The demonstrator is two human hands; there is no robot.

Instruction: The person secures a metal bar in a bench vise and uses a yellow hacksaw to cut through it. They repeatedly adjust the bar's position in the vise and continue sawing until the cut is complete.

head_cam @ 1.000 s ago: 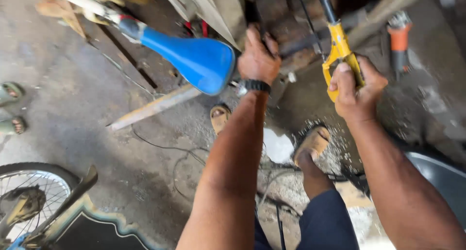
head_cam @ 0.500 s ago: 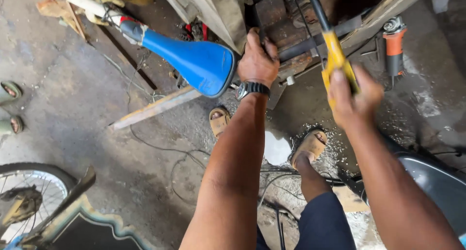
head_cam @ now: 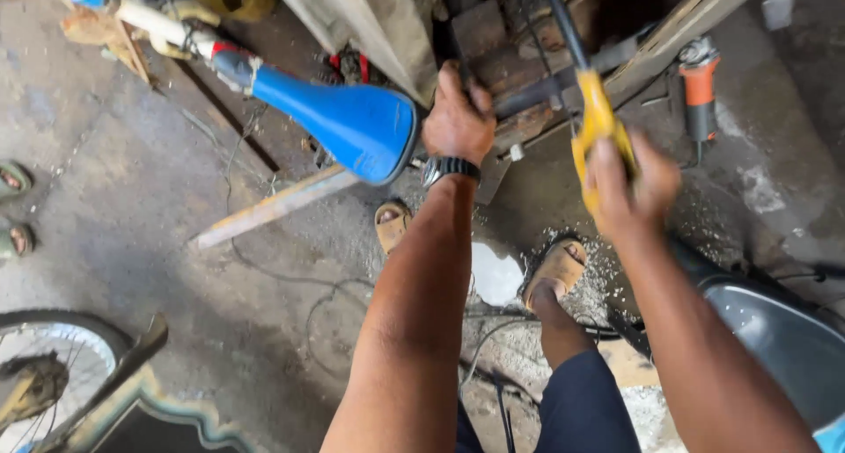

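Observation:
My left hand (head_cam: 458, 118), with a black wristwatch (head_cam: 449, 167) on the wrist, presses down on a dark metal piece (head_cam: 528, 90) lying on a rough block at the top centre. My right hand (head_cam: 629, 184) is wrapped around the yellow handle of a hacksaw (head_cam: 598, 118); its black frame runs up and away over the metal piece. The right hand is motion-blurred. A blue cone-shaped part (head_cam: 352, 123) on a white pole sticks out just left of my left hand.
An orange angle grinder (head_cam: 700, 92) lies at upper right. A wooden plank (head_cam: 273, 208) lies slanted on the concrete floor. My sandalled feet (head_cam: 554, 268) stand amid white debris. A bicycle wheel (head_cam: 48, 365) shows at lower left, a grey basin (head_cam: 775, 338) at lower right.
My right hand with the saw has slid down and back along the stroke, then stays near the same spot, blurred. The left hand keeps its hold on the metal piece.

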